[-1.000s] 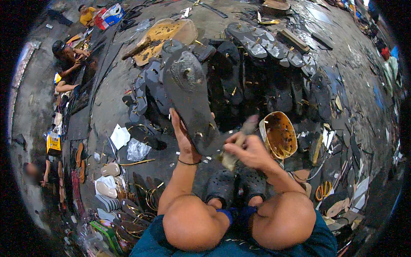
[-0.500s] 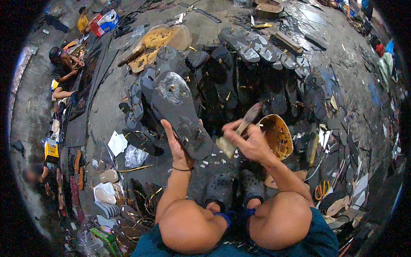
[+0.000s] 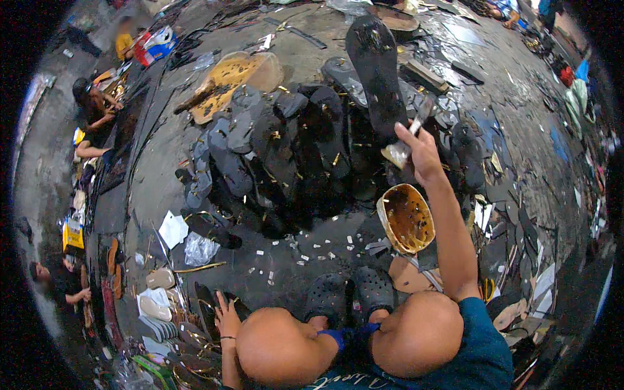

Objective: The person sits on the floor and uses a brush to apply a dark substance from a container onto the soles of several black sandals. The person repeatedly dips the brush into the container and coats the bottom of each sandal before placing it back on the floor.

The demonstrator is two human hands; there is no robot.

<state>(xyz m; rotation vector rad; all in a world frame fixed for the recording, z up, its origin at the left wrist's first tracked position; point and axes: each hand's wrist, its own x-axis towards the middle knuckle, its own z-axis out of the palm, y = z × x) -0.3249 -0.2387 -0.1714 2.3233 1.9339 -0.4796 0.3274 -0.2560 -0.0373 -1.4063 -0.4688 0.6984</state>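
My right hand [image 3: 424, 155] reaches forward, closed around a brush [image 3: 397, 155] with pale bristles. A long black shoe sole [image 3: 374, 68] rises beyond it, its near end at my thumb; whether my fingers also grip it I cannot tell. My left hand [image 3: 227, 317] is beside my left knee, fingers spread over a dark sole [image 3: 205, 300] among footwear pieces. Several dark soles and sandals [image 3: 330, 123] with small yellowish bits on them stand in rows ahead of me. Below my right hand sits a bowl-like container [image 3: 388, 235] smeared inside with brown sticky stuff.
My feet wear dark clogs [image 3: 327, 296]. At the far left lies a brown-stained board [image 3: 227, 78]. A clear plastic bag [image 3: 203, 249], white scraps [image 3: 173, 229] and pale insoles [image 3: 156, 305] lie at left. Other people sit farther left, one bending near a long mat [image 3: 109, 218].
My left hand has let go of the white-patched sole and drawn back to the left knee. My right hand moved forward with the brush, now at a black sole.
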